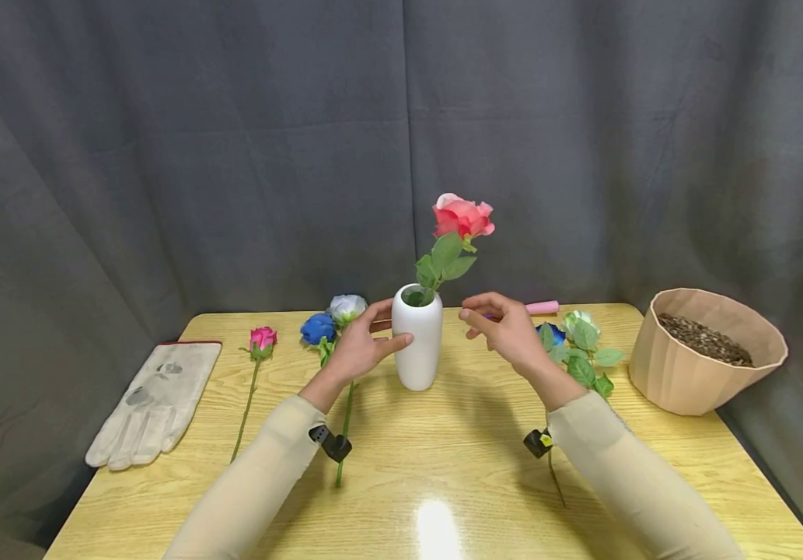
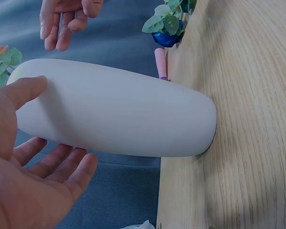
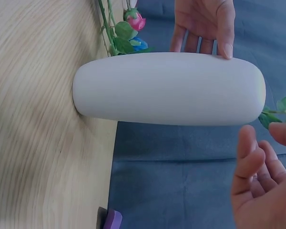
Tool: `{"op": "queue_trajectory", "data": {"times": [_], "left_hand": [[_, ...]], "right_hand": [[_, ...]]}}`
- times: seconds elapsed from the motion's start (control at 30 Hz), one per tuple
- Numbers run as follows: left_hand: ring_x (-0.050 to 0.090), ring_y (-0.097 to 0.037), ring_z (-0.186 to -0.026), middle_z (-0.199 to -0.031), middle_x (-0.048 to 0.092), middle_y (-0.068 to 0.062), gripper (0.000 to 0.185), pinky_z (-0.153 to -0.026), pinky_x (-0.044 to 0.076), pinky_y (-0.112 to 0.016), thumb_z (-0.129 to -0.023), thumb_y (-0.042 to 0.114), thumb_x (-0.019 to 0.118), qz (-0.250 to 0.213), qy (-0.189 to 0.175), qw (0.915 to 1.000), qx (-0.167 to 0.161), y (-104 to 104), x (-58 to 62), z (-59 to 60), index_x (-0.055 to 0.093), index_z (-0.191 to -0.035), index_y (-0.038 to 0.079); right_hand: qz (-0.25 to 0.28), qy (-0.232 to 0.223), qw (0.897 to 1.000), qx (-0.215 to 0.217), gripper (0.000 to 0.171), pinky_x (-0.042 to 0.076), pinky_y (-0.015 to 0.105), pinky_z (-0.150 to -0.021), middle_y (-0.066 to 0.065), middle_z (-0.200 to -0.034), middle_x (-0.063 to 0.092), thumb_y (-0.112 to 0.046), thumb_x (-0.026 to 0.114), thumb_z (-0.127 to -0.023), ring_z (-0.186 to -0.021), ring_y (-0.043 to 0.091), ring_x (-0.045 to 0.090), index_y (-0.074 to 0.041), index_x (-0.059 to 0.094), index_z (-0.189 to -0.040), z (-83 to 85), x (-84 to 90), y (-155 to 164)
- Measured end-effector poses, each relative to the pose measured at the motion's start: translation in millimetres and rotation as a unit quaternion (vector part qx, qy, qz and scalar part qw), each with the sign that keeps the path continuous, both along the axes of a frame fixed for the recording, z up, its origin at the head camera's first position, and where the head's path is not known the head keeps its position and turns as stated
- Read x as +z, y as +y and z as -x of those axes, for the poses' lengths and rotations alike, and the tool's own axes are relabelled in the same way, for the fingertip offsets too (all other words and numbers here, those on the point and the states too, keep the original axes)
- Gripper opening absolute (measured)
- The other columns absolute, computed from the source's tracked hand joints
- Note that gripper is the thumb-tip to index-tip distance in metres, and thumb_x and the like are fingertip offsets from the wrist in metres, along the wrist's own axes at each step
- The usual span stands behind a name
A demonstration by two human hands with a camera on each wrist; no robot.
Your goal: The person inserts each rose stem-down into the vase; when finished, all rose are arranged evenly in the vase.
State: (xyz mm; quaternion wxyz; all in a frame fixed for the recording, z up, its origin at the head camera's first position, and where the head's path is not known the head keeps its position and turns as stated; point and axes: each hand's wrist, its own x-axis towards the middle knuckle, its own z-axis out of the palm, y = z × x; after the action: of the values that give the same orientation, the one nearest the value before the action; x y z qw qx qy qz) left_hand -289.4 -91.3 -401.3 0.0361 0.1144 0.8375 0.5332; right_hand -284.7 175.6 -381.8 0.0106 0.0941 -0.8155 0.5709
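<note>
In the head view a white vase (image 1: 418, 342) stands upright on the table, with a coral-pink rose (image 1: 464, 217) in it that leans right. My left hand (image 1: 361, 346) holds the vase at its upper left side. Its thumb (image 2: 31, 89) lies on the near face, the fingers along the other side. To the vase's right, my right hand (image 1: 502, 327) hovers beside the rim, apart from it, with loosely bent fingers and nothing in them. The right wrist view shows the same hand (image 3: 264, 179) near the vase's mouth and the rose's leaves.
At left lie a pair of work gloves (image 1: 152, 400) and a small pink rose (image 1: 263, 340). Blue (image 1: 317, 329) and white (image 1: 347, 307) roses lie left of the vase. Behind my right arm are more flowers (image 1: 584, 350) and a pink handle (image 1: 542, 308). A pot of soil (image 1: 705, 358) stands far right.
</note>
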Motion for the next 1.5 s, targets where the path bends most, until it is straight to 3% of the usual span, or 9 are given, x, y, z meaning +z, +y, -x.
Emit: {"op": "queue_trajectory", "data": {"times": [0.17, 0.4, 0.5, 0.73, 1.03, 1.5], "left_hand": [[0.053, -0.034, -0.136, -0.145, 0.053, -0.008, 0.076, -0.106, 0.051, -0.050, -0.086, 0.043, 0.078, -0.002, 0.001, 1.0000, -0.006, -1, -0.4, 1.2, 0.043, -0.150, 0.020], [0.053, -0.032, -0.136, -0.145, 0.054, -0.007, 0.077, -0.106, 0.051, -0.049, -0.085, 0.044, 0.078, -0.003, 0.000, 1.0000, -0.008, -2, -0.5, 2.5, 0.043, -0.150, 0.020], [0.054, -0.031, -0.135, -0.145, 0.054, -0.006, 0.077, -0.106, 0.051, -0.049, -0.085, 0.044, 0.078, -0.003, 0.000, 1.0000, -0.007, -2, -0.3, 2.7, 0.043, -0.149, 0.021], [0.054, -0.032, -0.135, -0.145, 0.054, -0.009, 0.077, -0.106, 0.051, -0.049, -0.085, 0.043, 0.079, -0.003, 0.001, 1.0000, -0.009, -2, -1.0, 2.5, 0.043, -0.150, 0.019], [0.054, -0.032, -0.134, -0.146, 0.054, -0.008, 0.078, -0.107, 0.050, -0.050, -0.085, 0.044, 0.078, 0.003, 0.002, 1.0000, -0.007, -2, -1.4, 1.4, 0.043, -0.150, 0.019], [0.054, -0.032, -0.135, -0.145, 0.054, -0.008, 0.077, -0.107, 0.050, -0.051, -0.086, 0.044, 0.077, 0.011, 0.002, 0.9999, -0.003, -1, -0.8, 1.9, 0.043, -0.150, 0.020]], "right_hand": [[-0.008, -0.021, 1.000, 0.012, 0.040, 0.050, 0.028, -0.054, 0.001, -0.102, 0.072, -0.041, 0.065, -0.097, -0.086, 0.026, 0.071, -0.010, 0.066, -0.122, -1.5, -1.3, 9], [-0.015, -0.048, 0.998, 0.025, 0.032, 0.050, 0.027, -0.056, 0.017, -0.117, 0.070, -0.033, 0.062, -0.100, -0.087, 0.022, 0.069, -0.010, 0.064, -0.122, -6.4, -1.4, 20], [-0.016, -0.053, 0.998, 0.026, 0.034, 0.049, 0.026, -0.056, 0.017, -0.116, 0.070, -0.034, 0.063, -0.099, -0.086, 0.019, 0.069, -0.009, 0.064, -0.122, -9.8, -0.8, 26], [-0.020, -0.059, 0.998, 0.028, 0.035, 0.051, 0.028, -0.058, 0.010, -0.115, 0.071, -0.035, 0.061, -0.100, -0.087, 0.015, 0.069, -0.010, 0.062, -0.125, -16.0, -3.0, 44], [-0.013, -0.071, 0.997, 0.031, 0.041, 0.051, 0.025, -0.054, 0.010, -0.113, 0.070, -0.033, 0.060, -0.101, -0.085, 0.012, 0.069, -0.003, 0.059, -0.129, -21.6, -6.5, 67], [-0.010, -0.082, 0.996, 0.043, 0.039, 0.052, 0.028, -0.058, -0.007, -0.100, 0.070, -0.028, 0.058, -0.102, -0.084, 0.009, 0.067, 0.003, 0.056, -0.126, -25.0, -20.2, 98]]}}
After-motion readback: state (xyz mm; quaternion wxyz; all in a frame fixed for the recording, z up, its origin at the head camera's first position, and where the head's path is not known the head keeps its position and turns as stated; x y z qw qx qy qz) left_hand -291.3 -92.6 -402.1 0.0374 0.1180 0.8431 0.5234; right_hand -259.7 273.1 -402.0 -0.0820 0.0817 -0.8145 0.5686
